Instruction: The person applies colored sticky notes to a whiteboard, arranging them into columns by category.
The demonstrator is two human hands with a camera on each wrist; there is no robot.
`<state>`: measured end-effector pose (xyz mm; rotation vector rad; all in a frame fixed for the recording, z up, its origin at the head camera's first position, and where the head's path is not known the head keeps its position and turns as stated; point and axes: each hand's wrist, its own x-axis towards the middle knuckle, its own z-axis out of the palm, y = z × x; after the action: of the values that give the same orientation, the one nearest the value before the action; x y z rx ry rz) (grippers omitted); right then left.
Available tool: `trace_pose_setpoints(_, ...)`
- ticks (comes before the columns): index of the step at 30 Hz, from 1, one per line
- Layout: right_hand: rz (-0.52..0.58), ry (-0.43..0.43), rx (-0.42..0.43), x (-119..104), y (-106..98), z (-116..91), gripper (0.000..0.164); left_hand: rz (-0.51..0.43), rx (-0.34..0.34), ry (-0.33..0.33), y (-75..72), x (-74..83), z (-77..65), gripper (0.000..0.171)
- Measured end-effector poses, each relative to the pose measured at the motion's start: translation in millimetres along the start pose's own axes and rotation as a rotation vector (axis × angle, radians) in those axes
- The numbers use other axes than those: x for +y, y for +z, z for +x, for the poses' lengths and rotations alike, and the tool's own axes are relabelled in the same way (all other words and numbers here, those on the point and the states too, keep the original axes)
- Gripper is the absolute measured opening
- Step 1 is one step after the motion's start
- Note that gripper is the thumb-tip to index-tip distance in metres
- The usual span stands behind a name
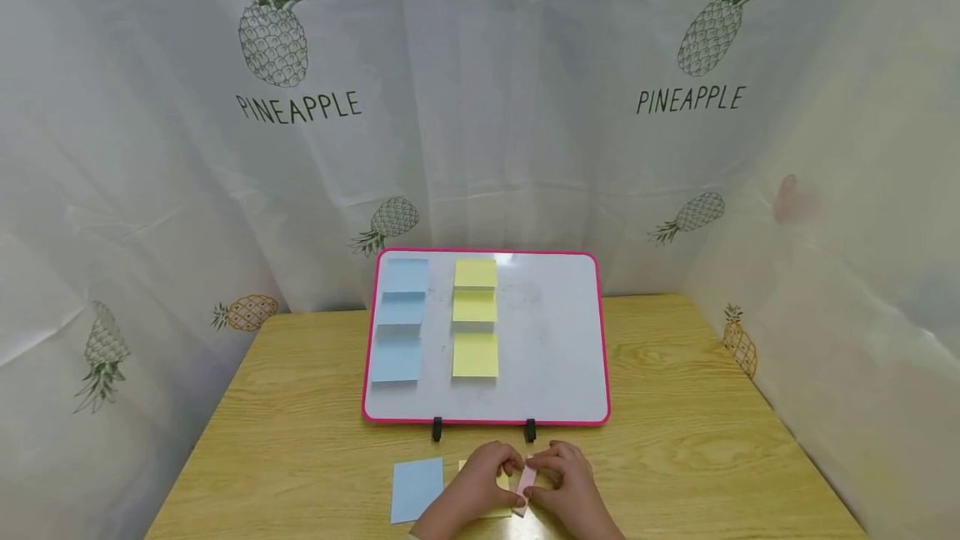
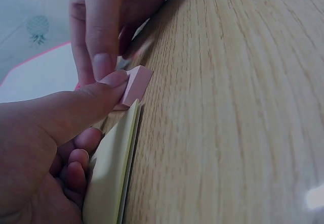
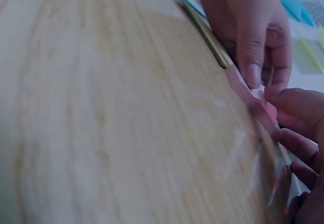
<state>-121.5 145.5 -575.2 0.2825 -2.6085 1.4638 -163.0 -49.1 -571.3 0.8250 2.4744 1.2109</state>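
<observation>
Between my two hands a pink sticky note pad (image 1: 524,487) is pinched, standing tilted low over the table. My left hand (image 1: 482,480) has its thumb on the pad's near side, plain to see in the left wrist view. From the other side my right hand (image 1: 567,483) grips the pink pad with thumb and fingertips. A yellow sticky note pad (image 2: 109,168) lies beneath my left hand, partly covered by it. Farther left on the table lies a blue sticky note pad (image 1: 417,491).
Behind my hands a pink-rimmed whiteboard (image 1: 551,340) leans on black stand feet (image 1: 437,429). Blue notes (image 1: 396,358) form its left column, yellow notes (image 1: 476,355) the one beside it. A pineapple-print curtain (image 1: 487,107) surrounds the wooden table (image 1: 300,407).
</observation>
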Motion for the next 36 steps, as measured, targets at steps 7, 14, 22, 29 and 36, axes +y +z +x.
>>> trace_pose_setpoints(7, 0.036, 0.051, -0.082, 7.6, -6.2, 0.2, 0.031, -0.005, 0.007, 0.003, -0.5, 1.1, -1.0, 0.031)
trace_pose_setpoints(14, 0.010, 0.039, -0.054, 7.0, -7.0, 0.8, 0.028, -0.017, 0.018, 0.032, -0.5, 0.3, -0.9, 0.025)
trace_pose_setpoints(22, 0.007, 0.033, 0.000, 4.9, -4.2, 1.8, 0.022, -0.034, 0.030, 0.058, 0.8, -1.4, -1.3, 0.022)
trace_pose_setpoints(29, -0.032, 0.008, 0.114, 4.2, -0.3, 3.3, 0.016, 0.008, 0.049, 0.108, 0.1, -1.1, -1.3, 0.027)
trace_pose_setpoints(36, -0.023, 0.050, 0.137, 3.6, 0.5, 5.0, 0.019, -0.009, 0.037, 0.076, -0.2, 1.5, -3.0, 0.027)
